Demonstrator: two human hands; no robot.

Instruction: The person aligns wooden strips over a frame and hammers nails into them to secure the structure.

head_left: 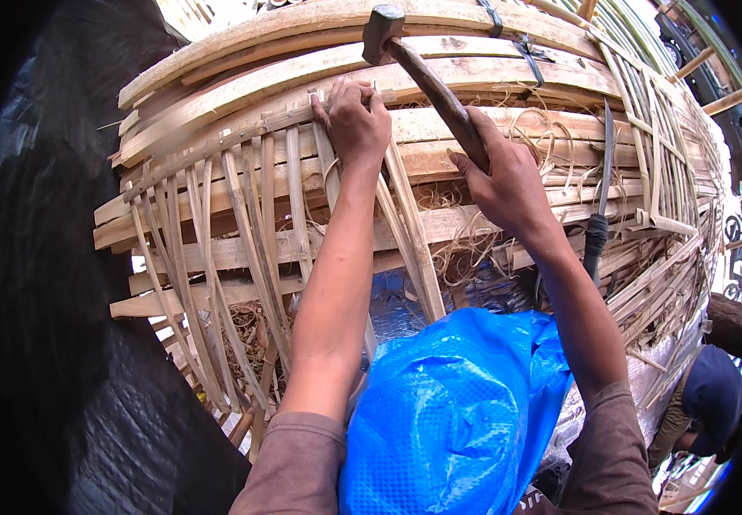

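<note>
The right hand (pixel 501 178) is wrapped around the lower handle of the hammer (pixel 435 90), probably for leverage, with its head raised beyond the fingers. The left hand (pixel 355 124) bends over the crosspiece (pixel 238 139) extending to its left, perhaps steadying it; its pinch I cannot tell.

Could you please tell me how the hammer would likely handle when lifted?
The hammer is probably top-heavy, given its chunky, metal-looking head on a slimmer handle. It is likely stiff, as the handle looks like solid wood.
</note>
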